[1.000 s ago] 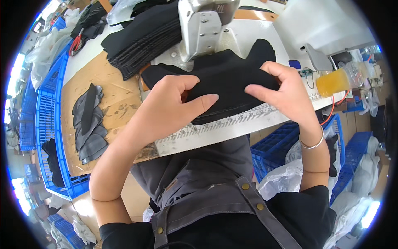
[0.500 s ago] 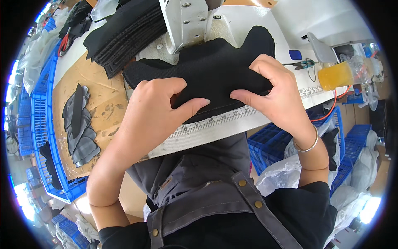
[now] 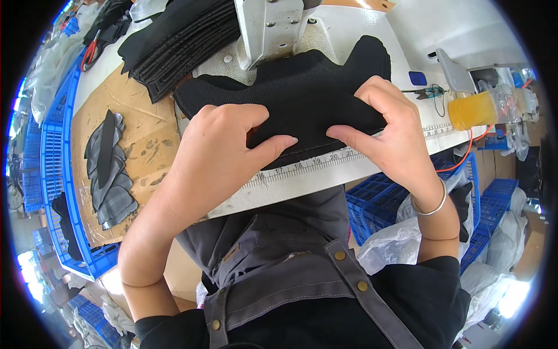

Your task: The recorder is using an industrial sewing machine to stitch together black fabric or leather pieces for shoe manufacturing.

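Note:
A black knit fabric piece (image 3: 308, 99) with a wavy far edge lies on the white work table, in front of the sewing machine (image 3: 269, 32). My left hand (image 3: 232, 131) grips its near left part, thumb toward the middle and fingers curled over the cloth. At its right end my right hand (image 3: 383, 116) pinches the cloth, with the thumb on top near the front edge; some fingertips are hidden. A ruler strip (image 3: 314, 167) runs along the table's front edge, just below the cloth.
Back left is a stack of black fabric pieces (image 3: 180, 49). Small grey pieces (image 3: 110, 174) overlap on brown cardboard (image 3: 148, 139) beside a blue crate (image 3: 55, 168). On the right are a bottle of yellow liquid (image 3: 471, 110), thread snips (image 3: 433, 91) and another blue crate (image 3: 372, 209).
Both hands keep the same grip on the black fabric piece, with barely any movement against it. The whole view has shifted slightly.

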`<state>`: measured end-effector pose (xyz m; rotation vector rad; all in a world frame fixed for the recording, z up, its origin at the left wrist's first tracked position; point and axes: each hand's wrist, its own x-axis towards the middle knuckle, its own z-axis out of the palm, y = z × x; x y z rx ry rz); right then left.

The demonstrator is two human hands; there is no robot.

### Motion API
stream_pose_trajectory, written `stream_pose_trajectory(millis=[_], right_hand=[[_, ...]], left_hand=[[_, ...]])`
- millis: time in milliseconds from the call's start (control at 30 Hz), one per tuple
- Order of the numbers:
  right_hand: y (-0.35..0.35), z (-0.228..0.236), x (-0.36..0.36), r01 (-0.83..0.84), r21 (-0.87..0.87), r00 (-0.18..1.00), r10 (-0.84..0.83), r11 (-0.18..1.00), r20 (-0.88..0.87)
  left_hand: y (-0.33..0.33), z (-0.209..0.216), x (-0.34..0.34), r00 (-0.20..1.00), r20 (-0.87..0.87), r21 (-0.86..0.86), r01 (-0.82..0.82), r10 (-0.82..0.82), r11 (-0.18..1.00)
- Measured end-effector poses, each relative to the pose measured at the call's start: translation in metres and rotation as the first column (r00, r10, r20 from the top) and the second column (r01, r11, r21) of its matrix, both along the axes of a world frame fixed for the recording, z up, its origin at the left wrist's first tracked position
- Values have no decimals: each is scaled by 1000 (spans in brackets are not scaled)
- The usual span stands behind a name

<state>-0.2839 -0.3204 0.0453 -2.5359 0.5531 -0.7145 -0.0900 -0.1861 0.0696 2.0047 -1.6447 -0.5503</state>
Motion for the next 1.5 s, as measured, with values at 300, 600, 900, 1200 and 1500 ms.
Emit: stream_pose_trajectory(millis=[300,600,900,1200,1500], right_hand=[[2,3,3,13,-97,999,-18,995,-51],[3,9,5,43,-35,994,-46,998,-102],[3,9,9,51,5,989,-50,999,-138],[1,12,4,36,-279,974,-96,960,-204],[-15,14,-5,50,-95,973,-70,994,-219]], left_hand=[[5,-1,10,990,136,-36,-23,27,999],[6,-6,29,997,-29,-10,69,-69,998],[12,-13,31,997,-16,-84,69,-71,994],[25,-7,-15,782,594,-241,-48,187,969],[13,-44,-47,837,535,-180,248,-117,952]])
